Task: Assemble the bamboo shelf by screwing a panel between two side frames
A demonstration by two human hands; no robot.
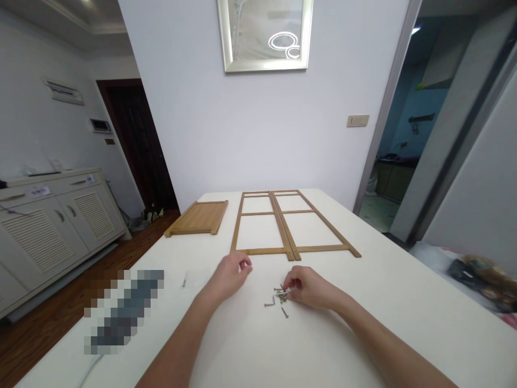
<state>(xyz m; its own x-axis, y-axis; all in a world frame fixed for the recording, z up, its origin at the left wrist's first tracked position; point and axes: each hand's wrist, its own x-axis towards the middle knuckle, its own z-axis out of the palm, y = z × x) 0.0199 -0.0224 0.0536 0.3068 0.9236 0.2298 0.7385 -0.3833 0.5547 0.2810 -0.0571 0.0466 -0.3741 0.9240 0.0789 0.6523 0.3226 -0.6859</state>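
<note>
My right hand (307, 286) is closed in a pinch on a thin silver L-shaped hex key (280, 294), low over a small pile of screws (283, 298). A few screws lie apart from the pile, one screw (285, 312) nearer to me. To the left, my left hand (232, 274) hovers near the lower bar of a wooden frame, its fingers curled in toward the thumb. Whatever may be between those fingertips is too small or hidden. Beyond my hands lie two flat wooden frames (258, 251) (325, 248) side by side with crossbars.
A slatted wooden panel (201, 217) rests on the white table (331, 345) at the far left. One lone screw (184, 283) is left of my left arm. A blurred-out dark object (127, 312) with a cable sits at the left edge. Behind the table stands a wall (258, 124).
</note>
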